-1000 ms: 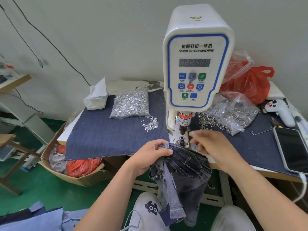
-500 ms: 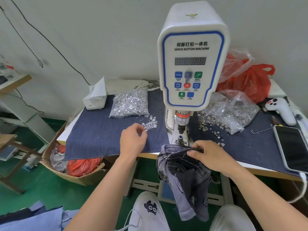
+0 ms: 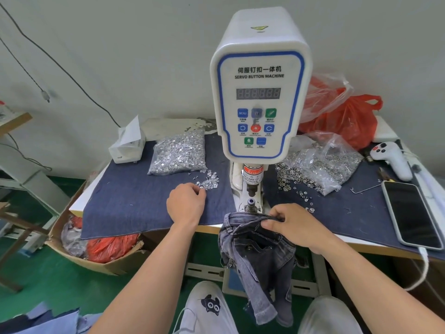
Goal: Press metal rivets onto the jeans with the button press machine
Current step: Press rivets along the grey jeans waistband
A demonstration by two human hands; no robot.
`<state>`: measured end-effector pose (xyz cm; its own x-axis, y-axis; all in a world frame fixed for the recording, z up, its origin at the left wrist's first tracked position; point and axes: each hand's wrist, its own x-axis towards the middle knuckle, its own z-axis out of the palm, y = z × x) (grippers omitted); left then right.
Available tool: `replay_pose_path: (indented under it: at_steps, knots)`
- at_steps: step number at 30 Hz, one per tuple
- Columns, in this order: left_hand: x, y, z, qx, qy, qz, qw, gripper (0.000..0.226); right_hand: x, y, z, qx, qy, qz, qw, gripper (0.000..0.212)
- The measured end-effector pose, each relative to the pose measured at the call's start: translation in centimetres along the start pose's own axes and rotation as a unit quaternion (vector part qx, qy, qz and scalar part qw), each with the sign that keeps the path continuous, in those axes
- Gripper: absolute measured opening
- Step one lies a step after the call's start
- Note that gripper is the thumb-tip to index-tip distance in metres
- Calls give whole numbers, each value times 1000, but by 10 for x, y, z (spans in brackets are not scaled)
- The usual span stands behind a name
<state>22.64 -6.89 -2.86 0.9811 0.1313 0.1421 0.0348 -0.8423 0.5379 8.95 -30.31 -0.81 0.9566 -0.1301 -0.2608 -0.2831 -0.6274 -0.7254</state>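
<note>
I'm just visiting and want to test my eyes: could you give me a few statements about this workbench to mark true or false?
1. The right hand grips the jeans at their top edge, in front of the button press machine. True.
2. The left hand is pressing a button on the machine's panel. False: it is down on the denim mat, its fingers at the loose rivets.
3. A phone lies on the table's right side. True.
4. The jeans lie spread flat on the table. False: they hang over its front edge.
5. The tissue box stands right of the machine. False: left.
</note>
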Motion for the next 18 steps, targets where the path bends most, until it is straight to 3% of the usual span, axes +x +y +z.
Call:
replay_pose_path:
  at_steps: [4,8,12,18]
  knots:
    - [-8,9,-9,-111,-21,12,994,18,0,3,0,13,-3,2,1000,23]
    - [-33,34,-20,-260,-157,110,946,11,2,3,0,20,-4,-4,1000,21]
    - [-50,47,-17,-225,-213,219,925,19,1,1,-1,21,-8,-12,1000,20]
    - [-52,48,-19,-204,-200,263,922,18,0,0,-1,24,-9,-12,1000,20]
